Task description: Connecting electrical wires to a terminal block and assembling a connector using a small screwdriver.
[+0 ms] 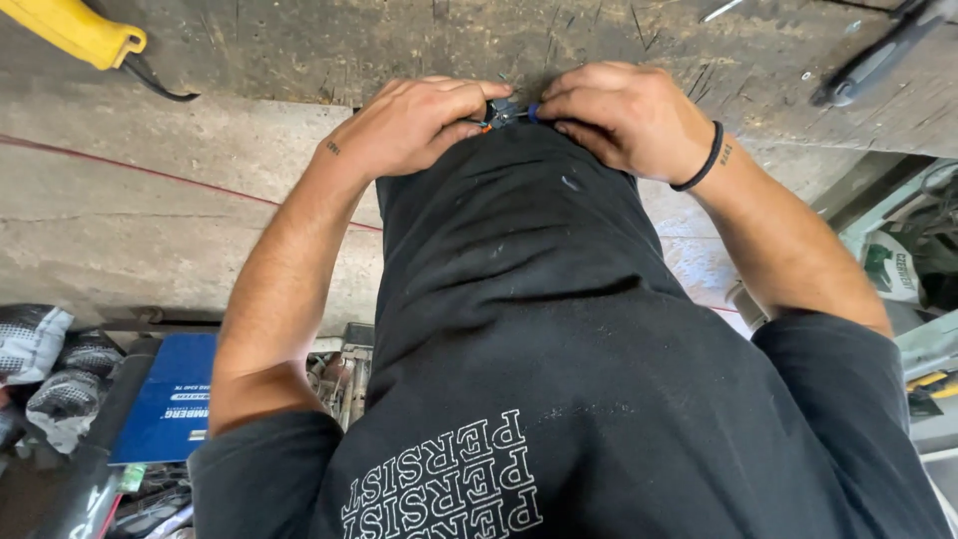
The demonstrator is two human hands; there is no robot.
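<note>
The table (200, 200) is a worn, scratched grey slab that fills the upper half of the head view, and the person leans over its near edge in a black shirt (559, 329). On the shelf below at the left lie a blue box (165, 399) and grey gloves (40, 369). A thin red wire (150, 170) runs across the table, a yellow handle (80, 30) lies at the top left corner, and a dark tool (878, 55) lies at the top right.

Both forearms come in from the sides and meet at the middle, just over the table edge. The left hand (414, 125) is curled knuckles-up, its fingertips pinched on the part (504, 113), a small dark piece with an orange bit on its left side. The right hand (624, 115), with a black band (704, 160) on the wrist, is likewise curled, thumb and fingers closed on the blue end of the same part. The part sits between the two hands, close against the shirt; what it is cannot be told.

For such fine work, I judge it best to keep both wrists braced against the table edge, keep the grip at the fingertips, and apply small, even force so the piece does not slip or twist.
</note>
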